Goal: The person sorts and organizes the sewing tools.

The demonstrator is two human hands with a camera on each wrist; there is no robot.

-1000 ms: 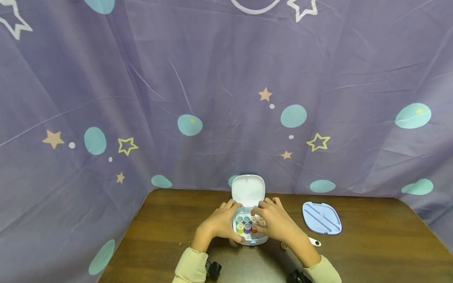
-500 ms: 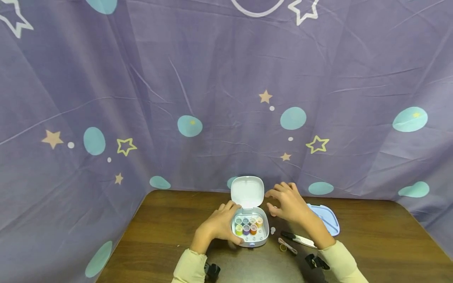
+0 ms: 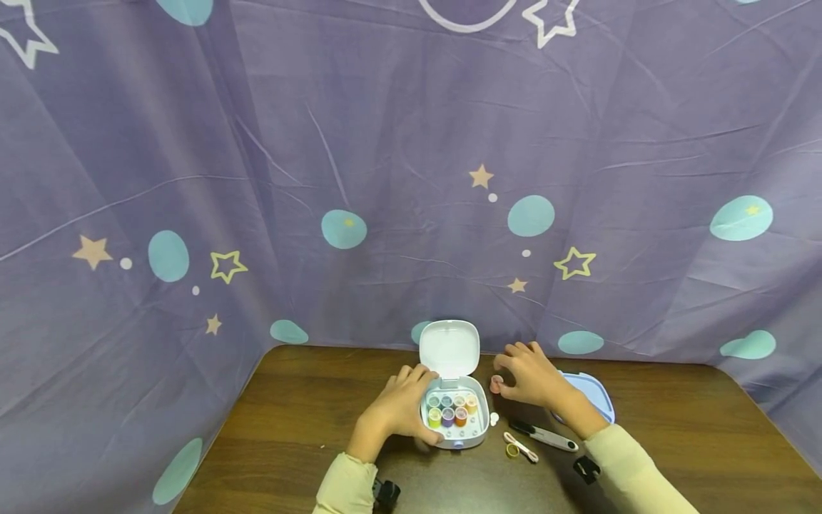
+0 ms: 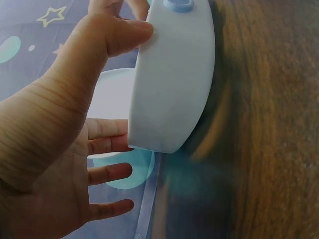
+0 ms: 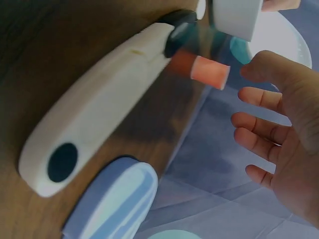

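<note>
My left hand (image 3: 403, 405) holds the left side of a small white box (image 3: 477, 434) with its lid (image 3: 449, 346) raised. In the left wrist view, the thumb presses the box front (image 4: 172, 84) near its upper edge, with fingers behind it. Inside the box, several small spools in yellow, purple (image 3: 447, 417), orange and paler colours stand on a pegged base. Off the box's right side, my right hand (image 3: 531, 375) hovers beside a salmon-coloured spool (image 5: 210, 72) standing on the table. The right wrist view shows its fingers loosely bent and apart from that spool.
Right of the box lie white round pieces (image 3: 494, 419), a pinkish-white bundle (image 3: 521, 447), a yellowish ring (image 3: 511, 450) and a white-handled tool with a black end (image 3: 554, 438). A blue tray (image 3: 594, 392) is partly behind the right forearm. A curtain (image 3: 385, 285) hangs behind the table.
My right hand left the box's right side, moved right, then lowered slightly near the salmon-coloured spool, which now shows by its fingertips. My left hand stayed at the box.
</note>
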